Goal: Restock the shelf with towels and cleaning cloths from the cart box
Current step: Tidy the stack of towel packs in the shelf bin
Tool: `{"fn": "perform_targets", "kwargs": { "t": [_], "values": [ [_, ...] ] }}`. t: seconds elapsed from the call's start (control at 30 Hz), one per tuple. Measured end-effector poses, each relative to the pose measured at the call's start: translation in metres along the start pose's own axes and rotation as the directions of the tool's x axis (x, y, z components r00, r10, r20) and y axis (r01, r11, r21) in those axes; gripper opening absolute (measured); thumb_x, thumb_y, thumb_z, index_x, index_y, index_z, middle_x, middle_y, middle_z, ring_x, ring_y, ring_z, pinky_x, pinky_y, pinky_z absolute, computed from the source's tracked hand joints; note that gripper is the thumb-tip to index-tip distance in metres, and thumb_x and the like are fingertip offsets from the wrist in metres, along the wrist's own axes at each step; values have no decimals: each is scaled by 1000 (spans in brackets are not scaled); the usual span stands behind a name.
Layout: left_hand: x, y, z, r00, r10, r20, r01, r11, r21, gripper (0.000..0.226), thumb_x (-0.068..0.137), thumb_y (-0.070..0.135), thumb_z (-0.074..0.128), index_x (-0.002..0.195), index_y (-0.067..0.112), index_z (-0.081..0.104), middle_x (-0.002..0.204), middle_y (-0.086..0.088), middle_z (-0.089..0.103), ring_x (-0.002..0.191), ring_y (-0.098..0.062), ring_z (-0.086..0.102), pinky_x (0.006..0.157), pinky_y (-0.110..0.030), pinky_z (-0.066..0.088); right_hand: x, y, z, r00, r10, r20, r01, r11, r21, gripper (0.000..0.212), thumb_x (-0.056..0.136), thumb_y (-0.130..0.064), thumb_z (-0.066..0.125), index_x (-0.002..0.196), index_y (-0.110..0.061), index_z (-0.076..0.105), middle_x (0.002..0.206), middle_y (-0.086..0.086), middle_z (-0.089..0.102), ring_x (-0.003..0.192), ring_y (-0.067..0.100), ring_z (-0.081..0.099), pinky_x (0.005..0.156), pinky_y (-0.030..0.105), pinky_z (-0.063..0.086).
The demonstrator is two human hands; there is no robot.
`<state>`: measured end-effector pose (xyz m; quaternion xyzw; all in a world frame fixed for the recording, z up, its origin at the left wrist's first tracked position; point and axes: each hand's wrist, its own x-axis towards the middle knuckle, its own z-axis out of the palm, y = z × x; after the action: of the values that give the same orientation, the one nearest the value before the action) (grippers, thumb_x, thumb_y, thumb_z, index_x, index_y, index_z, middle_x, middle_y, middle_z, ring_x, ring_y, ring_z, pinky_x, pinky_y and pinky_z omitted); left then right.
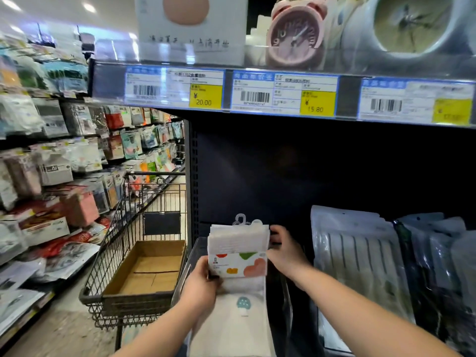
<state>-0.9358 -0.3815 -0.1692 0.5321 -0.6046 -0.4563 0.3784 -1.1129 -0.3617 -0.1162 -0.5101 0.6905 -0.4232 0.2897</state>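
Deep in the shelf [270, 163], all is dark. The left hand [203, 282] grips the towels [239, 243]; the right hand [286, 251] curls round their side, fingertips hidden.

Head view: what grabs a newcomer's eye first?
First, the white towel pack with its colourful paper band, gripped at bottom centre by the left hand and right hand. Above it, yellow price tags and a pink alarm clock on the upper shelf. Lower left, the cardboard box sits in the wire cart.
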Motion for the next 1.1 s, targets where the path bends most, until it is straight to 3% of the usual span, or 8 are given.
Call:
{"fn": "perform_targets", "kwargs": {
  "t": [0.07, 0.17, 0.33, 0.43, 0.53, 0.63, 0.8, 1.1],
  "values": [
    [2, 0, 2, 999, -9, -41, 9, 1000, 10, 37, 87, -5, 52, 99, 30, 48, 96, 12, 59, 86, -3, 56, 64, -13, 46, 0, 1, -1, 999, -18, 31, 18, 1000, 3, 51, 81, -13, 66, 127, -25, 48, 116, -3, 60, 104, 12, 57, 75, 19, 45],
    [4, 2, 3, 993, 19, -118, -15, 999, 35, 43, 79, -3, 55, 103, 29, 42, 107, 1, 59, 102, -21, 58, 88, -41, 52, 2, 4, -4, 997, -36, 66, 35, 999, 20, 36, 77, -7, 65, 103, -30, 56, 106, -3, 63, 101, 16, 60, 81, 27, 49],
    [1, 13, 3, 996, -78, 46, 90, 852, -515, 49, 79, -26, 51, 115, 6, 46, 107, -22, 61, 99, -39, 61, 82, -52, 55, 4, 10, -10, 955, -90, 283, 53, 990, 134, 38, 72, 4, 60, 92, -28, 58, 96, 0, 64, 96, 19, 61, 86, 35, 52],
    [4, 4, 1, 996, -78, 51, 93, 893, -440, 42, 78, -26, 53, 111, 0, 57, 100, -26, 66, 91, -37, 64, 71, -43, 57, 9, 11, -15, 947, -84, 310, 51, 992, 113, 39, 81, 16, 41, 87, -18, 59, 84, 0, 60, 77, 9, 57, 62, 12, 48],
    [3, 0, -1, 993, -115, 41, 121, 896, -427, 40, 79, -25, 53, 110, 1, 57, 95, -21, 67, 92, -35, 64, 80, -48, 55, 19, 7, -16, 979, -104, 177, 95, 994, 61, 31, 88, 9, 45, 82, -19, 57, 77, -5, 56, 67, 5, 52, 51, 5, 41],
    [3, 4, -2, 993, -97, 69, 117, 910, -399, 42, 79, -24, 52, 109, 6, 56, 96, -19, 66, 93, -33, 64, 82, -46, 54, 33, 2, -16, 981, -182, 61, 183, 983, -28, 12, 87, -6, 60, 94, -15, 62, 82, -7, 58, 78, 8, 54, 61, 9, 40],
    [2, 12, -5, 982, -116, 150, 170, 891, -420, 36, 79, -16, 60, 107, 6, 54, 98, -17, 67, 87, -27, 66, 53, -25, 55, 56, -1, -11, 977, -162, 135, 195, 940, -279, 30, 81, -8, 67, 111, -11, 64, 92, -4, 59, 89, 12, 57, 85, 26, 50],
    [9, 13, -9, 975, -119, 190, 189, 893, -410, 35, 78, -7, 65, 109, 5, 54, 102, -18, 69, 90, -30, 69, 60, -29, 57, 61, -8, -8, 963, -158, 218, 225, 918, -328, 10, 83, -7, 64, 83, -14, 70, 70, -9, 58, 75, 11, 56, 64, 21, 42]
  ]
}}
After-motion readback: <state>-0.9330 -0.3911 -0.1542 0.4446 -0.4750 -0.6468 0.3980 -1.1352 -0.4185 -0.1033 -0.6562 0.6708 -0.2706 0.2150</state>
